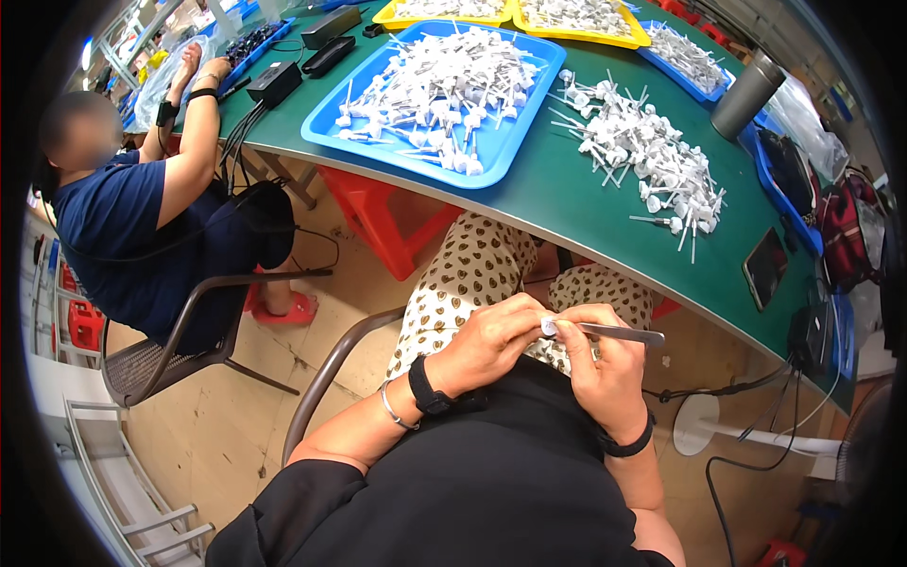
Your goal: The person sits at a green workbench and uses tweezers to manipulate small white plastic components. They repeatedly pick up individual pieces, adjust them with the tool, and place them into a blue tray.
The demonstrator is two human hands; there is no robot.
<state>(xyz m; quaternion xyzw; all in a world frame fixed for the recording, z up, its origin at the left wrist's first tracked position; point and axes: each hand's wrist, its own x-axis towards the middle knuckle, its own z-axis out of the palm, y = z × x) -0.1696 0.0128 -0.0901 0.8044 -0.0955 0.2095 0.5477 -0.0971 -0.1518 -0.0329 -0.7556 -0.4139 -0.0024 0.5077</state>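
My left hand (pixel 491 342) pinches a small white plastic part (pixel 549 326) over my lap, below the table edge. My right hand (pixel 605 364) grips metal tweezers (pixel 619 333) whose tips touch that part. Both wrists wear black bands. On the green table (pixel 567 203) above lie a loose pile of white pump parts with thin tubes (pixel 642 156) and a blue tray (pixel 430 99) full of the same parts.
A seated person in a dark blue shirt (pixel 123 227) works at the left. Yellow trays (pixel 576 19) and another blue tray (pixel 685 57) stand at the back, with a steel cup (pixel 746 94), a phone (pixel 765 266), black boxes (pixel 274 83) and a red stool (pixel 378 213).
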